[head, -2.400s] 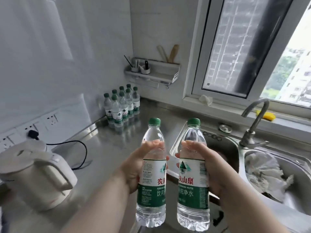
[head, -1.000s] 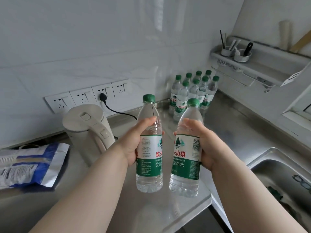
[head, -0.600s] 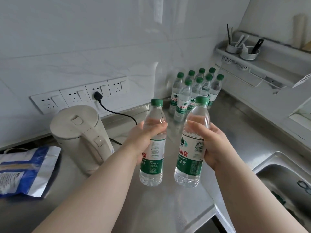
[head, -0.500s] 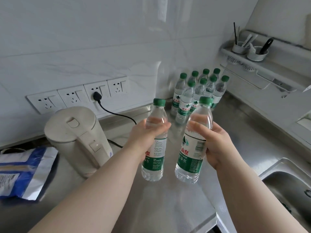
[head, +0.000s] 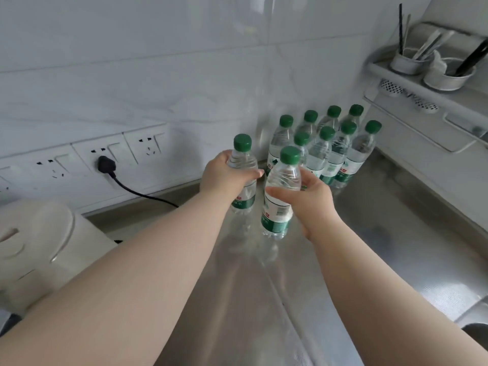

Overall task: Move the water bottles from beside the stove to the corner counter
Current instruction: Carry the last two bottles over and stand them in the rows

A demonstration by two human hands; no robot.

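both arms reach out over the steel tabletop [head: 383, 233] toward the corner. the left hand [head: 224, 175] has its fingers [head: 250, 174] wrapped tight around the upper body of one water bottle [head: 244, 180], green cap up, upright. the right hand [head: 311, 199] grips a second bottle [head: 281, 196] the same way, thumb across the front above the label, and this one leans a touch to the left. the two sit side by side, close but apart; i cannot tell whether their bases touch the tabletop or hang just above it, though reflections show right beneath them. just behind, tucked into the corner against the wall, stands the cluster of bottles [head: 330, 151], all upright, green caps in two rows. off to the left a pale kettle [head: 39, 247], and a black plug [head: 106, 165] sits in the wall socket strip [head: 79, 157]. a rack [head: 422, 83] with utensil cups hangs on the right wall
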